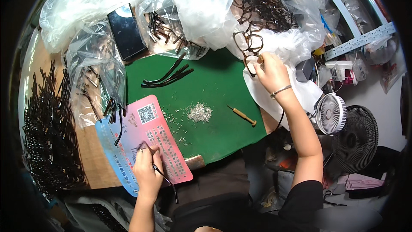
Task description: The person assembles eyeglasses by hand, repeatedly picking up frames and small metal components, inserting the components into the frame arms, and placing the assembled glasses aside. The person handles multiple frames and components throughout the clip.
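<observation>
My left hand (147, 172) is closed over the pink and blue printed mat (146, 103), gripping a thin dark eyeglass temple (169, 182) that slants down toward my lap. Out at the upper right, my right hand (273, 74) pinches a brown tortoiseshell eyeglass frame (247, 50) by its edge. That frame is beside a plastic bag heaped with similar frames (268, 6). Between my hands, a pile of tiny silver screws (200, 112) lies on the green mat (223, 141). A screwdriver with a yellowish handle (243, 117) rests to the right of the screws.
Several loose dark temples (169, 77) lie at the green mat's far side. A large heap of temples (49, 137) covers the table's left. Clear bags (92, 60) and a black box (127, 34) stand behind. Small white (331, 114) and black fans (355, 139) are at the right.
</observation>
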A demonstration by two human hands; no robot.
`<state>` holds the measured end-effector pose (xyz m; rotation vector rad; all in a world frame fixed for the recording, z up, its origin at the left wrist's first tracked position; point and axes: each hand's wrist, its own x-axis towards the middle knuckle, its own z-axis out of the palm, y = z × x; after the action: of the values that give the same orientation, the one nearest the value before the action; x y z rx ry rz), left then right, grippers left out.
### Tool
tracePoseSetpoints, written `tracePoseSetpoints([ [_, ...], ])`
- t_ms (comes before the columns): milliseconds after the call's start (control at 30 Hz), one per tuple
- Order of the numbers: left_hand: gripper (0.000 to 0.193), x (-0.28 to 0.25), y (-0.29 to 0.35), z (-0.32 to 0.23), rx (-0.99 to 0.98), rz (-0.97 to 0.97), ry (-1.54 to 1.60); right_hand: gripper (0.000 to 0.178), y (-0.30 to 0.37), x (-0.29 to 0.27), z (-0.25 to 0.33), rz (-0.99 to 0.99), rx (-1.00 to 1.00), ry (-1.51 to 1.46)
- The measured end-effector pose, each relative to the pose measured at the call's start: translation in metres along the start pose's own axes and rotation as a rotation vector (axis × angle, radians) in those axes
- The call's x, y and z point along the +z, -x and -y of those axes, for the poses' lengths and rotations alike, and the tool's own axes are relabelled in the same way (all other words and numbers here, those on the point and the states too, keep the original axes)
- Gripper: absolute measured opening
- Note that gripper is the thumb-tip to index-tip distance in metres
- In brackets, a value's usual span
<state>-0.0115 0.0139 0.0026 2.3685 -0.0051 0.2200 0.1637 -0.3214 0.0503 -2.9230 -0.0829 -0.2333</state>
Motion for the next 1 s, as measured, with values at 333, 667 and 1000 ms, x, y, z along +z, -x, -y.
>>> tracePoseSetpoints([
  [333, 0.014, 0.014, 0.016, -0.001, 0.051, -0.068, 0.074, 0.015, 0.028, -0.003, 0.035, 0.077, -0.04, -0.174],
  [667, 0.011, 0.013, 0.009, -0.011, -0.424, -0.127, 0.696, 0.013, 0.156, 0.021, 0.122, 1.182, -0.036, -1.028],
  [1000, 0.009, 0.03, 0.012, -0.01, -0.353, -0.027, 0.478, 0.027, 0.113, 0.03, 0.127, 0.369, -0.609, -0.452],
])
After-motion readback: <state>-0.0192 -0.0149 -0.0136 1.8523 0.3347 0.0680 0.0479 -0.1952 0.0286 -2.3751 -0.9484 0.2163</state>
